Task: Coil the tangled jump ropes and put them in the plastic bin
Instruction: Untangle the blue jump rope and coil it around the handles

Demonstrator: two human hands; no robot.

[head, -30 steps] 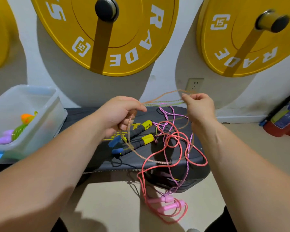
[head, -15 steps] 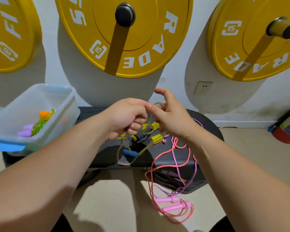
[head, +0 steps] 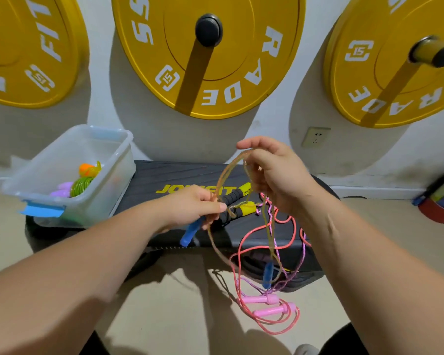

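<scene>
Head view gives me both bare hands over the black counter (head: 164, 175). My left grip (head: 192, 208) is curled tight round one blue handle (head: 190, 233) and the strands of the tan rope (head: 223, 175) gathered against it. My right grip (head: 277, 175), raised higher, has its fingers hooked through the top of that rope's loop, thumb lifted clear above. The plastic bin (head: 108, 198) sits at the counter's left end, with a green coil (head: 81, 185) already lying inside. The risk I see is in the tail. The tan rope's far end, with the second blue handle (head: 267, 275), hangs past the counter's front edge among the pink rope (head: 262, 252) and the purple cord (head: 301, 257). I judge that pulling in another turn could drag those along or cinch a knot. The black-and-yellow handles (head: 237, 206) lie just under the hands, right beside the tan strands, so they might snag as well. Loops could also slip off my right fingers, which seem to hold them only loosely. The pink handles (head: 264, 299) sit low in front, and I cannot tell whether they rest on the floor or dangle. My left palm hides how many turns are stacked, and the right hand masks where the strands cross behind it. Whether tan and purple are truly knotted is too fine to make out. A red object (head: 441, 208) at the right edge is cut off.
</scene>
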